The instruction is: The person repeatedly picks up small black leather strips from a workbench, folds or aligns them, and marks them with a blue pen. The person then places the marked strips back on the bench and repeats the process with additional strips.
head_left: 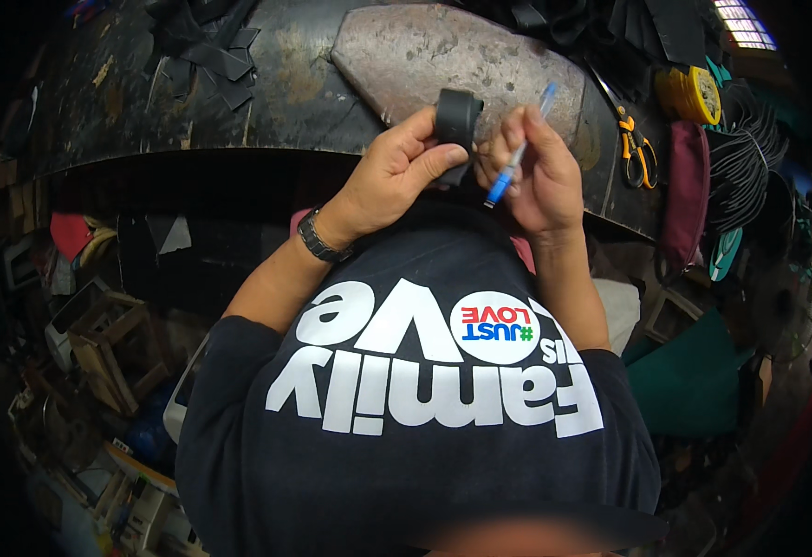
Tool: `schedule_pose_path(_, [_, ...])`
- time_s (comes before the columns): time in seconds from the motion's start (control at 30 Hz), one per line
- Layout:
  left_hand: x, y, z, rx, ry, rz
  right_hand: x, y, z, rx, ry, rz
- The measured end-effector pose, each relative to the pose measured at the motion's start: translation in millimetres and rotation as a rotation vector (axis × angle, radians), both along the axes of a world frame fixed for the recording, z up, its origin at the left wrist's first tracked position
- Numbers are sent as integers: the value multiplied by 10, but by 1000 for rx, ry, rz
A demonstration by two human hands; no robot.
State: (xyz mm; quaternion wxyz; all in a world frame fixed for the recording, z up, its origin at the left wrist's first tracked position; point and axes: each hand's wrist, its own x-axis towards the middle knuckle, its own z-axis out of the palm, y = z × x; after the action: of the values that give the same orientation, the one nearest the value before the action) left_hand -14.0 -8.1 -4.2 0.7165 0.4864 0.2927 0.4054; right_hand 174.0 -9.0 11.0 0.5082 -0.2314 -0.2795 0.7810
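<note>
My left hand grips a black strap-like strip, its upper end curled over and its lower part hanging past my thumb. The strip is held above the near edge of the workbench. Close by on the right, my right hand is closed around a pen with a blue end pointing down toward me. The pen's other end, also blue, sticks up above the fingers, apart from the strip. Part of the strip is hidden behind my left fingers.
A worn, flat slab lies on the bench beyond my hands. Orange-handled scissors rest to its right, near a yellow spool, a maroon pouch and black cords. Black scraps lie far left. A wooden stool stands below.
</note>
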Motion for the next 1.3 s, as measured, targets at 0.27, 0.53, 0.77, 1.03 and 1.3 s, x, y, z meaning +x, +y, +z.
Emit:
schedule_pose_path(0.27, [27,-8,54,266,392,41,-50,-6,141,130,-723,-247])
schedule_pose_path(0.53, [-14,15,57,-197,-46,-115,-64,-43,84,107,-665,-314])
schedule_pose_path(0.77, [23,0,61,-298,-195,-192,-42,-46,43,94,-589,-356])
schedule_pose_path(1.03, [91,-15,43,-115,-85,-30,-93,-112,128,147,-568,-386])
schedule_pose_path(1.3, [97,-37,22,12,12,9,-135,-161,149,479,-1027,-357])
